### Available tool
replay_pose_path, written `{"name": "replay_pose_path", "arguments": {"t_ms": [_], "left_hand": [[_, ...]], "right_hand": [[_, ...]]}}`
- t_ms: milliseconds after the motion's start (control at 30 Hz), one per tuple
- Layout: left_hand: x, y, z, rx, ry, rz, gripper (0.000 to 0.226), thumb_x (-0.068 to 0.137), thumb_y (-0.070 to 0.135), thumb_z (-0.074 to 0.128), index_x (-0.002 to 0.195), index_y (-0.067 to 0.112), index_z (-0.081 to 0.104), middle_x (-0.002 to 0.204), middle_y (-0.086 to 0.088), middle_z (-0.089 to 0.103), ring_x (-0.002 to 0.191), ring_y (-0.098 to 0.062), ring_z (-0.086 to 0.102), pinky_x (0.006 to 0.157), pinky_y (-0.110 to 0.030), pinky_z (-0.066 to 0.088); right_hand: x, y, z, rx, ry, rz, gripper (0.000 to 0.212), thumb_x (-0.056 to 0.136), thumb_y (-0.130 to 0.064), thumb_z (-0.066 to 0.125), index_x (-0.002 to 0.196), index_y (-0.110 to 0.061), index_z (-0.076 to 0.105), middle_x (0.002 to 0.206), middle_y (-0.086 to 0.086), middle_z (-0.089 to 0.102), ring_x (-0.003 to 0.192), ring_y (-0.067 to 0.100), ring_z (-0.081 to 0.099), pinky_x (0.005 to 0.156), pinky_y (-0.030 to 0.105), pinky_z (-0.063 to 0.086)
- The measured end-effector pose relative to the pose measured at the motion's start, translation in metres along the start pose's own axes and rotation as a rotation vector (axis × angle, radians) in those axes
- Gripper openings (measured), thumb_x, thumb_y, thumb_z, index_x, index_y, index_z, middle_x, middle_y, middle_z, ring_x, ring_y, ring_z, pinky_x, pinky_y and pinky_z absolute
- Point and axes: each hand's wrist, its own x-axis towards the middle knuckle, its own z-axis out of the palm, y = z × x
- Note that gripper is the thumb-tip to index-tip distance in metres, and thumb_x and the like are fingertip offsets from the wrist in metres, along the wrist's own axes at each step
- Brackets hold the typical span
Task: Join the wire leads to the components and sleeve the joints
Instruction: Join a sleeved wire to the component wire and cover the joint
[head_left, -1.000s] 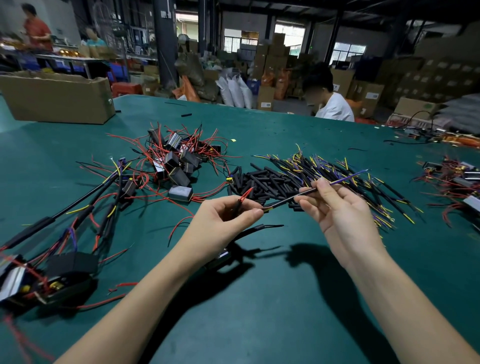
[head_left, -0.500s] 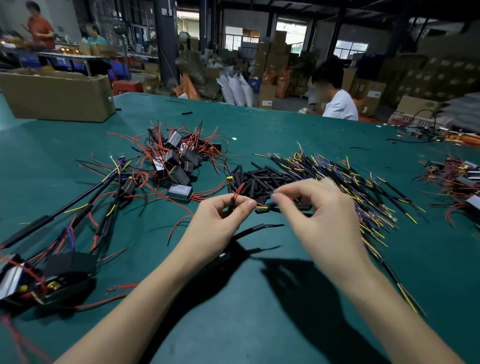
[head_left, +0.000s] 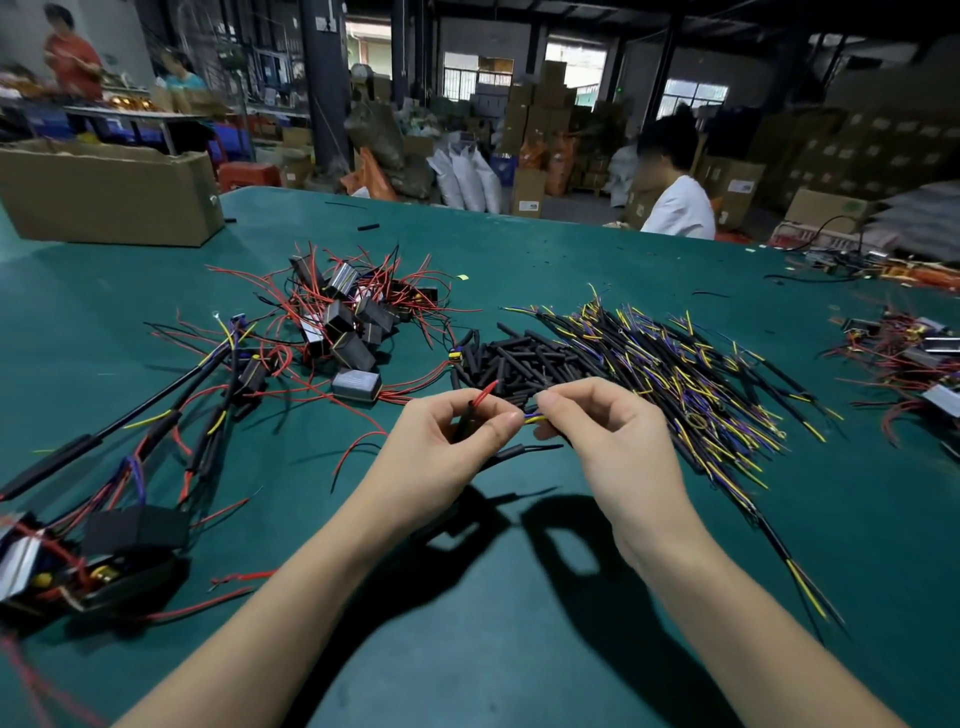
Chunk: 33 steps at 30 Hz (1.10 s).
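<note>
Above the near middle of the green worktop (head_left: 519, 649), a red lead (head_left: 484, 393) and a black sleeve (head_left: 464, 422) are pinched in the grip of the left hand (head_left: 447, 441), its thumb and fingers curled round them, the red tip sticking up past the knuckles. Just to the right, the yellow and purple wire ends (head_left: 535, 418) are pinched in the closed grip of the right hand (head_left: 608, 441), and the two sets of fingertips are brought almost into contact. Behind the hands a pile of black sleeve pieces (head_left: 514, 358) is spread, with a heap of yellow and purple wires (head_left: 685, 364) to its right. Black box components (head_left: 353, 322) tangled in red leads are seen at the far left, beyond them a cardboard box (head_left: 109, 197).
</note>
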Motion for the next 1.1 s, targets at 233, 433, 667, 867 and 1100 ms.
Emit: {"name": "replay_pose_path", "arguments": {"t_ms": [233, 433, 667, 867, 1100], "left_hand": [[-0.002, 0.001, 0.005, -0.021, 0.02, 0.045, 0.01, 0.083, 0.027, 0.066, 0.087, 0.019, 0.067, 0.075, 0.0, 0.062, 0.069, -0.01, 0.051, 0.067, -0.022, 0.043], [0.0, 0.007, 0.0, -0.106, 0.115, 0.127, 0.008, 0.093, 0.017, 0.058, 0.1, 0.018, 0.061, 0.068, 0.001, 0.058, 0.065, -0.011, 0.05, 0.064, -0.024, 0.042], [0.0, 0.007, 0.001, -0.097, 0.136, 0.143, 0.01, 0.088, 0.006, 0.064, 0.087, 0.015, 0.062, 0.071, 0.005, 0.065, 0.065, -0.007, 0.057, 0.066, -0.023, 0.047], [-0.002, 0.011, 0.002, -0.013, 0.093, 0.199, 0.01, 0.084, 0.004, 0.069, 0.083, 0.014, 0.067, 0.074, 0.007, 0.067, 0.067, -0.004, 0.057, 0.066, -0.017, 0.045], [-0.005, 0.017, 0.003, 0.024, 0.098, 0.213, 0.006, 0.086, 0.009, 0.066, 0.081, 0.009, 0.067, 0.071, 0.003, 0.064, 0.065, -0.009, 0.053, 0.065, -0.025, 0.045]], "right_hand": [[0.003, 0.005, -0.001, -0.208, -0.005, -0.115, 0.016, 0.088, -0.008, 0.065, 0.074, -0.016, 0.064, 0.057, -0.011, 0.058, 0.054, 0.003, 0.05, 0.058, 0.016, 0.042], [0.006, -0.006, -0.018, -0.287, -0.234, -0.243, 0.015, 0.087, -0.007, 0.066, 0.075, -0.015, 0.065, 0.063, -0.012, 0.062, 0.058, 0.0, 0.052, 0.06, 0.014, 0.042], [0.005, -0.012, -0.02, -0.433, -0.299, -0.384, 0.013, 0.085, -0.004, 0.069, 0.078, -0.016, 0.07, 0.07, -0.01, 0.066, 0.065, 0.0, 0.056, 0.066, 0.01, 0.041], [0.005, -0.014, -0.021, -0.433, -0.268, -0.387, 0.009, 0.085, -0.006, 0.069, 0.078, -0.012, 0.071, 0.07, -0.005, 0.067, 0.062, 0.004, 0.056, 0.063, 0.016, 0.044], [0.005, -0.014, -0.022, -0.459, -0.267, -0.392, 0.013, 0.085, -0.007, 0.069, 0.075, -0.016, 0.069, 0.065, -0.011, 0.062, 0.06, 0.005, 0.051, 0.06, 0.018, 0.041]]}}
